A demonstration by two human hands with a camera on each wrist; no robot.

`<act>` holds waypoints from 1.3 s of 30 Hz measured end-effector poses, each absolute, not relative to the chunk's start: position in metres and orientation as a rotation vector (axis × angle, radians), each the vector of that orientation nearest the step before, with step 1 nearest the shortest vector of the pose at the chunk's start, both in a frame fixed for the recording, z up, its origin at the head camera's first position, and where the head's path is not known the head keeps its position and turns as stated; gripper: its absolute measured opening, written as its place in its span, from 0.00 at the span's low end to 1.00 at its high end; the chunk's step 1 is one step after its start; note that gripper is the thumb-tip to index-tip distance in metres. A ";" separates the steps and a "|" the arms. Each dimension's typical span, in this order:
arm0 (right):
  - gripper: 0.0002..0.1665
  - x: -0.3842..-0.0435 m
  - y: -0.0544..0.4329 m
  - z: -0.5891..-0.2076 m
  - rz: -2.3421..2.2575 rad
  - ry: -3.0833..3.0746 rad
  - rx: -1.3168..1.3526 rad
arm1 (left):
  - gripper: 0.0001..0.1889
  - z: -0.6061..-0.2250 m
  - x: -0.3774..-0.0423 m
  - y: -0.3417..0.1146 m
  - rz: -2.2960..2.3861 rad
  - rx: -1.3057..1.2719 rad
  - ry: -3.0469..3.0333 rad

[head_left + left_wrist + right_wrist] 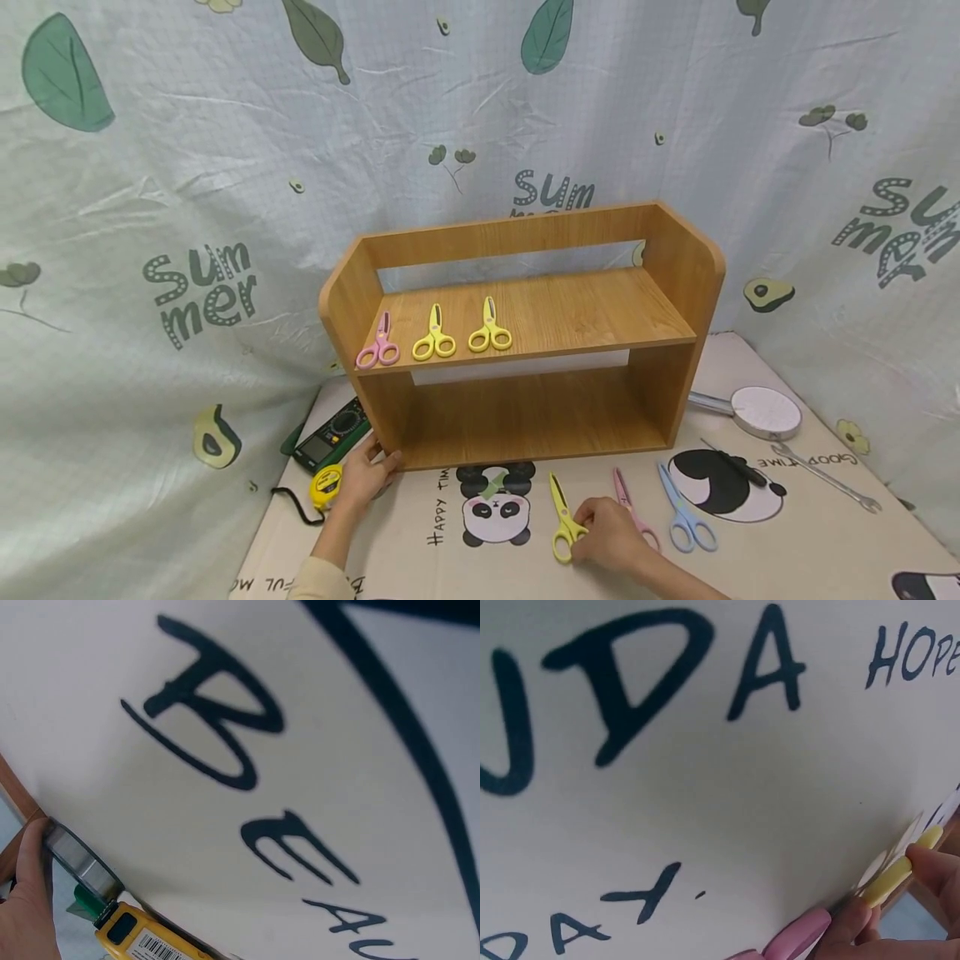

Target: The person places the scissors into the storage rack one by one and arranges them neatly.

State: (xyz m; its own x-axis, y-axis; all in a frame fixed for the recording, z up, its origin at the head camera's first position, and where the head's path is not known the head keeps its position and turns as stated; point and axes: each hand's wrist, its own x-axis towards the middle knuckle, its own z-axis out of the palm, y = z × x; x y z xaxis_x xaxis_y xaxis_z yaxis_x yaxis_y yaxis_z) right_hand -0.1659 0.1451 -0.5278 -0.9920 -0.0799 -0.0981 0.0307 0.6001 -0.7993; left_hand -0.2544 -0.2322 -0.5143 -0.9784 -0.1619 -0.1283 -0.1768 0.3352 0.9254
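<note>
A two-tier wooden shelf [517,458] stands at the back of the table. My left hand [366,475] grips its lower left front corner, thumb toward the front edge; in the left wrist view that hand [30,900] is at the left edge. At the front, my right hand [611,533] pinches a handle loop of yellow scissors [564,517], whose blades point toward the shelf. In the right wrist view, thumb and fingers hold the yellow handle [889,881]. Just right of this hand lie pink scissors [624,487], partly covered by it, then blue scissors [682,517].
On the upper tier lie pink scissors [380,346] and two yellow pairs [433,337]. Left of the shelf are a green-cased multimeter [330,437] and a yellow tape measure [325,487]. At right lie a round white-faced pan [765,412], a black-handled screwdriver [742,469] and a wrench [828,479].
</note>
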 end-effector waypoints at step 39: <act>0.21 -0.155 0.168 -0.350 -1.283 2.684 -0.155 | 0.37 -0.516 -0.256 -0.234 1.762 -0.285 2.555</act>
State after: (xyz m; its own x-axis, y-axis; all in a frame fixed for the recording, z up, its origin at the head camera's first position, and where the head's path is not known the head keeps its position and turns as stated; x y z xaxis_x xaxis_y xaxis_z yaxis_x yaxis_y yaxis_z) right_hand -0.1546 0.1678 -0.3499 -0.9814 -0.1627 -0.1016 -0.0230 0.6258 -0.7796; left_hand -0.2562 -0.2341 -0.5157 -0.9830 -0.1357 -0.1236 -0.1637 0.3441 0.9245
